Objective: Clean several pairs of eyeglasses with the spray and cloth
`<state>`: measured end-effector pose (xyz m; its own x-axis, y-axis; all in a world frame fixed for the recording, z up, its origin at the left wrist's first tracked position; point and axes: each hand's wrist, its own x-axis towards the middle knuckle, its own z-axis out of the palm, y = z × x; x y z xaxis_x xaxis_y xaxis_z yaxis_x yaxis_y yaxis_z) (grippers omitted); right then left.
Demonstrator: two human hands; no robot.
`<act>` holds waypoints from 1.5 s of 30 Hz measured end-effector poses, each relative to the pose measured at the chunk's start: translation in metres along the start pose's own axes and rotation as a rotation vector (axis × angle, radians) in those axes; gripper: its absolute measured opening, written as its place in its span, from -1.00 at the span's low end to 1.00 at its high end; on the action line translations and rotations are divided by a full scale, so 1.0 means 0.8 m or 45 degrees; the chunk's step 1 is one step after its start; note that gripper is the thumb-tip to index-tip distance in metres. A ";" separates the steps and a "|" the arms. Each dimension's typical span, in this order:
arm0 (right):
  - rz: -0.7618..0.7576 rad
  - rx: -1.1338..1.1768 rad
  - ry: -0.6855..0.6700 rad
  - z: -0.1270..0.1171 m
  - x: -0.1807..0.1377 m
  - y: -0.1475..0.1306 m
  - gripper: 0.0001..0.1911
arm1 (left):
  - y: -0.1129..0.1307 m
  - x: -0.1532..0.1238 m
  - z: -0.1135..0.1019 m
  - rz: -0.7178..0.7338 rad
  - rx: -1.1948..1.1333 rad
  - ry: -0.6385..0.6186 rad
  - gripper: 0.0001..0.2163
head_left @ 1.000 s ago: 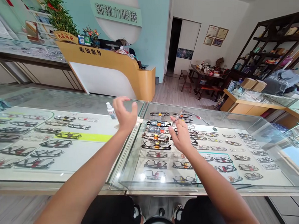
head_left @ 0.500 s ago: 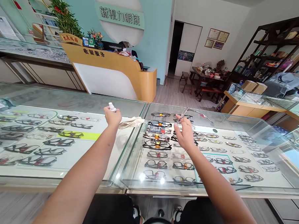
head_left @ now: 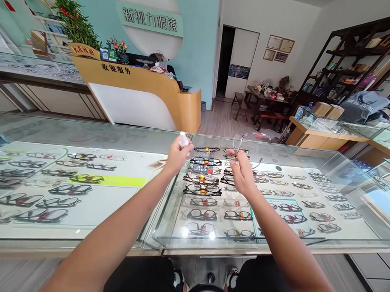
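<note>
Well, starting far left of the fingers: rows of display frames (head_left: pixel 70 188) lie flat under the glass worktop (head_left: pixel 124 136), w/ a yellow-green strip (head_left: pixel 107 180) among them. They're laid lens-up in neat lines, prob. so each pair shows through the glass.

Just left of the left fingers, a crumpled cloth (head_left: pixel 156 164) sits on top of the glass, apart from both hands but within easy reach.

The left hand (head_left: pixel 175 159) is raised above the worktop, fingers (head_left: pixel 183 151) wrapped tight round a small spray bottle (head_left: pixel 183 138). Only the white top pokes out above the fist. It's held upright w/ the top clear of the fingers, which I'd judge leaves the nozzle free. Can't tell which way the nozzle faces.

Right of that, w/ a small gap btwn, the right hand (head_left: pixel 243 176) is up at about the same height. Its fingers (head_left: pixel 238 160) pinch narrow on a pair of clear glasses (head_left: pixel 237 143), gripped low so the lens stands above the fingertips. One temple sticks out to the right. Holding by the lower edge prob. keeps skin off the lens, and the lens sits near the bottle top.

Below and right of the right fingers, more dark frames (head_left: pixel 203 189) lie in rows under the glass, some w/ orange or red tags.
</note>
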<state>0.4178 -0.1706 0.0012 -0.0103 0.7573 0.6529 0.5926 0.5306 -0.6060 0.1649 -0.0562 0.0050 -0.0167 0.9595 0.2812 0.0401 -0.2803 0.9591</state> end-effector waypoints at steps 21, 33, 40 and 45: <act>0.370 0.730 -0.345 0.009 -0.009 -0.034 -0.52 | 0.046 -0.065 0.032 -0.231 -0.267 -0.628 -0.20; 0.392 0.823 -0.500 0.011 -0.011 -0.043 -0.50 | 0.041 -0.073 0.037 -0.129 -0.011 -0.568 -0.31; 0.432 1.010 -0.502 0.010 -0.007 -0.039 -0.49 | 0.048 -0.077 0.036 -0.180 0.001 -0.567 -0.30; 0.517 1.176 -0.324 0.012 -0.001 -0.030 -0.54 | 0.046 -0.080 0.039 -0.021 0.131 -0.657 -0.28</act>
<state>0.3958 -0.1800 0.0110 -0.1811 0.9451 0.2719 -0.2572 0.2213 -0.9407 0.1983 -0.1269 0.0214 0.4751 0.8597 0.1879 0.1420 -0.2856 0.9478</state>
